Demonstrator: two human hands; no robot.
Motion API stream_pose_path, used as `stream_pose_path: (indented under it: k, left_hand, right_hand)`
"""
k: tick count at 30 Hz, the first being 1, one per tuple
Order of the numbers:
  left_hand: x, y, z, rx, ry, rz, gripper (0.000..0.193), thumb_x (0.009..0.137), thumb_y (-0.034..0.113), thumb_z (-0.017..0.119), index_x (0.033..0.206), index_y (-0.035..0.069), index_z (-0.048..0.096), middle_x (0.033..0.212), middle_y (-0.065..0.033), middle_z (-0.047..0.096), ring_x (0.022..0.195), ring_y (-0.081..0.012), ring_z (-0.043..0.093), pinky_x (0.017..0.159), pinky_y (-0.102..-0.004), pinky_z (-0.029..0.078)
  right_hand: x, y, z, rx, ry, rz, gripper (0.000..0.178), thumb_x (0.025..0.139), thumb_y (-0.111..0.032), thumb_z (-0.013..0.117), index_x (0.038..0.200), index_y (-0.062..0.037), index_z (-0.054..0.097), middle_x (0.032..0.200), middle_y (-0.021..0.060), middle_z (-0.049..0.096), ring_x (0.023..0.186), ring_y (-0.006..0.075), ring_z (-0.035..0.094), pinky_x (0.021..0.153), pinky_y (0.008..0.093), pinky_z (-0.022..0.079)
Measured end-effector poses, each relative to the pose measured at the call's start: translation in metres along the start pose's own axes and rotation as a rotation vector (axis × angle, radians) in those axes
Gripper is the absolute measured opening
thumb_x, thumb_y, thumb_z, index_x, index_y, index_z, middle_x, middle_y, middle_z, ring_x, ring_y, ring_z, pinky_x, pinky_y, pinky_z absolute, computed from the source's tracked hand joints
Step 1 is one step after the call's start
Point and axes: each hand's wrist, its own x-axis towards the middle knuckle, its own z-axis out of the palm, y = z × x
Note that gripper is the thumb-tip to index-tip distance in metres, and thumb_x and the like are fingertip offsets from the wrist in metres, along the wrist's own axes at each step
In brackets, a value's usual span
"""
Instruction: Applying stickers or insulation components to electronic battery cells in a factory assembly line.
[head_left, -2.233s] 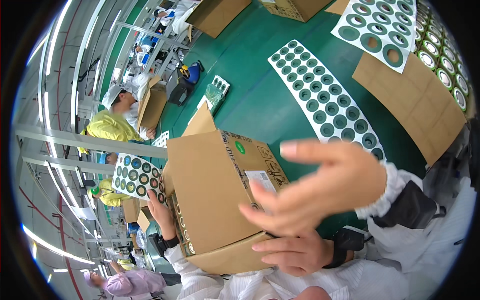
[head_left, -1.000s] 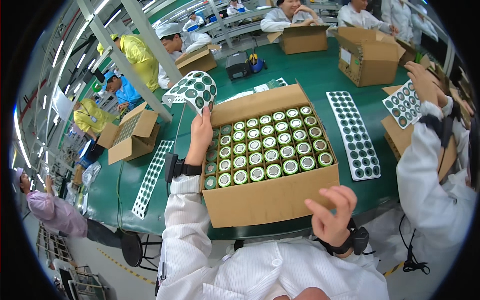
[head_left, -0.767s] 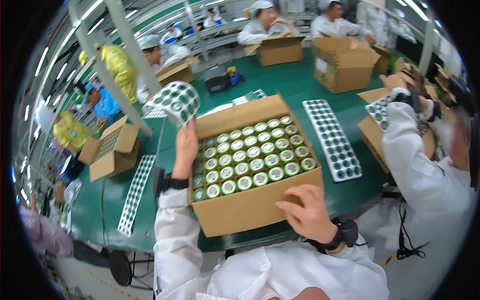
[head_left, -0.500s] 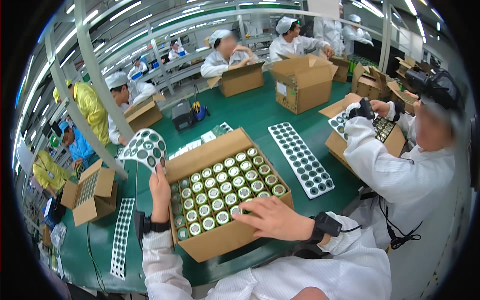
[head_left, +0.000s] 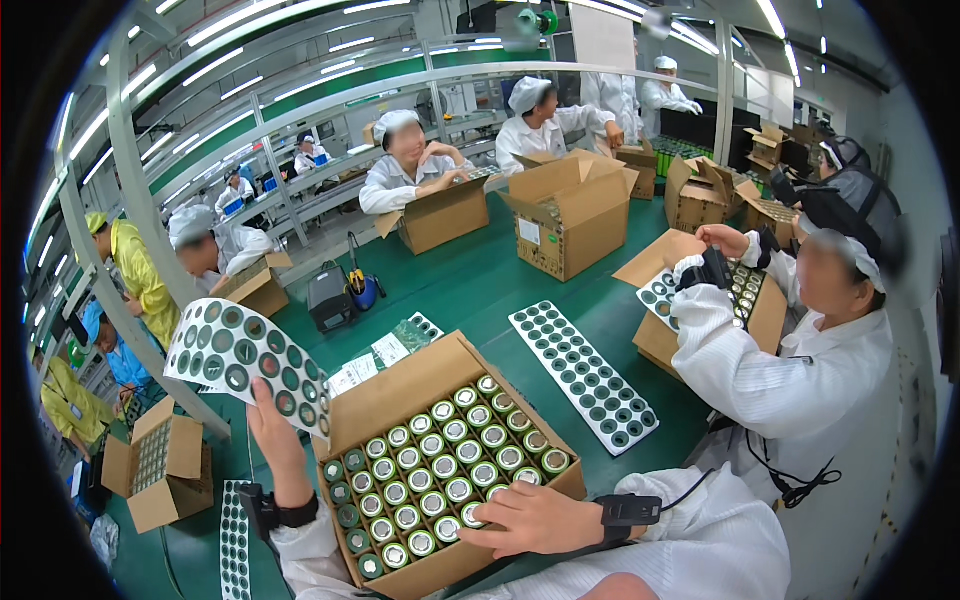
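My left hand pinches the lower edge of a curling white sheet of round green ring stickers, raised over the box's left side. An open cardboard box stands in front of me, filled with upright green cylindrical battery cells in a cardboard grid. Dark green rings cover the tops in the leftmost column; most others show bare metal ends. Over the near right cells lies my right hand, palm down with fingers stretched out and apart. Its fingertips touch or hover just above the cell tops; I cannot tell which.
Another sticker sheet lies right of the box, and a narrow one at left. Behind are a plastic packet and a black device. A co-worker handles a box at right; more people and cartons line the bench.
My view has shifted, so the box sits lower in the picture. The sticker sheet in my left hand has unfurled and turned, showing more of its face. My right hand stays over the near cells.
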Motion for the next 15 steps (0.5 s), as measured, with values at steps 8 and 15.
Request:
stream_pose_path:
  k: [8,15]
  left_hand:
    - [-0.025,0.016,0.023,-0.168,0.205,-0.084,0.037,0.096,0.027,0.045,0.120,-0.001,0.044,0.114,-0.0103,0.054,0.098,-0.0172,0.057,0.078,-0.0286,0.049]
    - [-0.036,0.011,0.001,-0.203,0.351,0.066,0.038,0.095,0.025,0.047,0.122,-0.002,0.043,0.117,-0.0104,0.052,0.098,-0.0150,0.056,0.075,-0.0253,0.049]
  right_hand:
    - [0.002,0.003,0.003,-0.044,0.030,0.003,0.055,0.073,-0.032,0.066,0.121,-0.0109,0.050,0.101,0.0022,0.049,0.088,0.0156,0.048,0.074,0.0283,0.038]
    - [-0.009,0.006,0.002,0.052,0.397,-0.047,0.027,0.070,-0.022,0.074,0.094,-0.0128,0.066,0.089,-0.0033,0.052,0.074,0.0160,0.051,0.071,0.0283,0.040]
